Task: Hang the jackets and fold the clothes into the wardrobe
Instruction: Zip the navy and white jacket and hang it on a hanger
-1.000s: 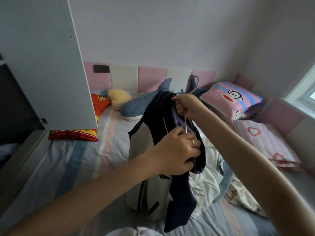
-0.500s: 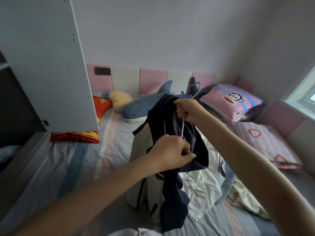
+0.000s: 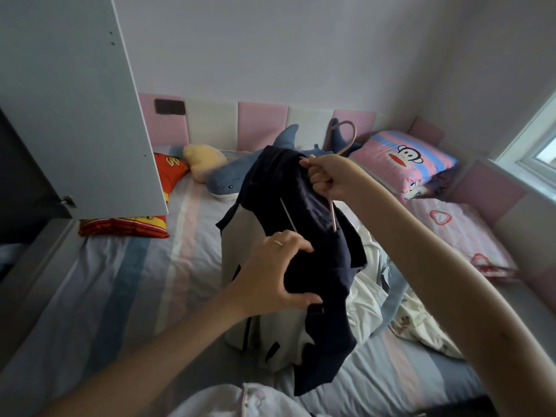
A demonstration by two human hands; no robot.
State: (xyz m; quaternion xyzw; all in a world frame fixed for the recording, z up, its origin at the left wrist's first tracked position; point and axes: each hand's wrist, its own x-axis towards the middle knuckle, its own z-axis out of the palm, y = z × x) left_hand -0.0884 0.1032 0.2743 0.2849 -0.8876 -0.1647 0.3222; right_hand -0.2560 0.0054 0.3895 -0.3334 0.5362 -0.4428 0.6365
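Hanging above the middle of the striped bed, a navy-and-white jacket is held up on a pink hanger. The hanger's neck is gripped in the curled fingers of the right hand, its hook (curving toward the far wall) left free above. A fold of navy fabric is pinched by the left hand, nearer and lower. A white wardrobe door stands open at the left.

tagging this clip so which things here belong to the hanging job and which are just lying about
Job: navy and white jacket, pink hanger, right hand gripping the hanger, left hand holding the jacket, white clothes pile, wardrobe door.
Lying about: shark plush, monkey pillow, red cushion, yellow cushion.
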